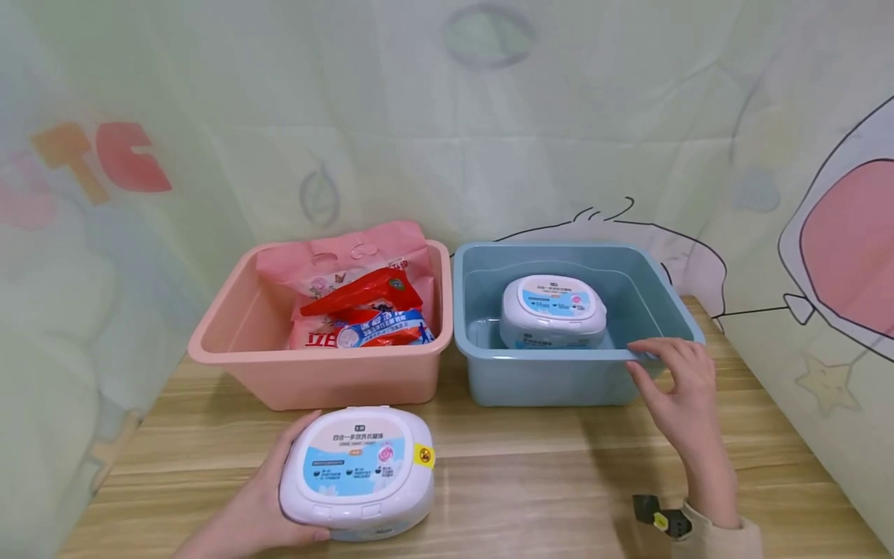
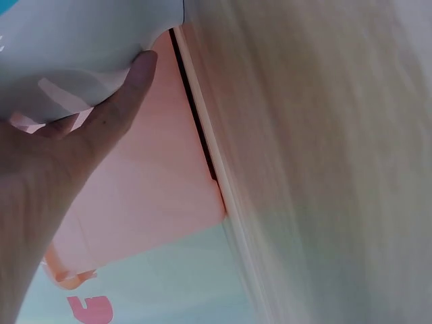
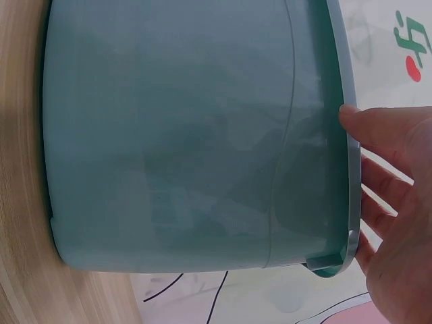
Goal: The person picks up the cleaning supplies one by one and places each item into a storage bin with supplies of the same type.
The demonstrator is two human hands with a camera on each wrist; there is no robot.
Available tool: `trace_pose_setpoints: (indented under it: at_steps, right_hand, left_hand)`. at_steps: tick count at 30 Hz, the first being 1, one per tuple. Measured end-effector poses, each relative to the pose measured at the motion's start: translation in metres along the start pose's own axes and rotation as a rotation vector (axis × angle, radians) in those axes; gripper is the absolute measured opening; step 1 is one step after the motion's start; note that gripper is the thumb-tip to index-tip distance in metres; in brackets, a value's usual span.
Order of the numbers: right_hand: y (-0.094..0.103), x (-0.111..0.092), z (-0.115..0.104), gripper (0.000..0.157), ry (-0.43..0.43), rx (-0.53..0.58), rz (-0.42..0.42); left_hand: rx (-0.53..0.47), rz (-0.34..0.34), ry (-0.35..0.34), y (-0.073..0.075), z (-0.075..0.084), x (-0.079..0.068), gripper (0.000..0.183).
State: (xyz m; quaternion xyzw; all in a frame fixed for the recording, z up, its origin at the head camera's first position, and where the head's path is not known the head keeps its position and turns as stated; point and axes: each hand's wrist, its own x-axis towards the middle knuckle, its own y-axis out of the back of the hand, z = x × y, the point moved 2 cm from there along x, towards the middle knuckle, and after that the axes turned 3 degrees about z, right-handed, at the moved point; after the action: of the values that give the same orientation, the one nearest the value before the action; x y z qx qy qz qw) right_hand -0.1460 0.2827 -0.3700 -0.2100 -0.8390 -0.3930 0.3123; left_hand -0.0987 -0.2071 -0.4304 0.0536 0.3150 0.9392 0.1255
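Observation:
My left hand [image 1: 261, 497] grips a white plastic laundry-pod box [image 1: 358, 470] by its left end, thumb at the near side. The box has a blue and pink label on its lid and is in front of the pink bin [image 1: 349, 380]. In the left wrist view the thumb presses the side of the box [image 2: 88, 61]. My right hand [image 1: 680, 396] pinches the near right rim of the blue bin [image 1: 552, 380], with fingers over the rim and thumb at its outer side. A second laundry-pod box [image 1: 554, 310] stands inside the blue bin.
The pink bin holds a pink bag [image 1: 335, 264] and red and blue packets [image 1: 384, 326]. Both bins stand side by side on a wooden table [image 1: 531, 473], against a printed curtain [image 1: 391, 171]. A black strap [image 1: 660, 516] hangs at the right wrist.

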Motion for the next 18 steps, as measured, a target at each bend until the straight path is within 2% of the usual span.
trace_pose_setpoints:
  at_steps: [7, 9, 11, 14, 16, 18]
  right_hand:
    - [-0.0001, 0.0001, 0.0004, 0.031, 0.003, -0.007, -0.002]
    - [-0.0001, 0.0002, 0.0002, 0.031, 0.001, -0.006, -0.001]
    - [-0.0001, 0.0002, -0.0004, 0.031, 0.0, -0.006, -0.003]
    - [0.0001, 0.0004, -0.0011, 0.031, -0.003, -0.004, -0.006]
    - [0.0001, 0.0004, -0.0015, 0.031, -0.005, -0.004, -0.008]
    - [-0.0001, 0.0004, -0.0015, 0.031, -0.006, -0.005, -0.008]
  left_hand:
    - [-0.021, -0.035, 0.069, 0.0013, 0.0034, 0.002, 0.122]
    - [-0.009, -0.029, 0.062, 0.0019, 0.0036, 0.0023, 0.122]
    - [0.011, -0.014, 0.024, 0.0024, 0.0034, 0.0019, 0.123]
    - [0.037, -0.006, 0.015, 0.0026, 0.0033, 0.0004, 0.123]
    - [0.028, -0.016, 0.051, 0.002, 0.0036, -0.0002, 0.121]
    - [-0.001, -0.033, 0.119, 0.0009, 0.0042, -0.0007, 0.117]
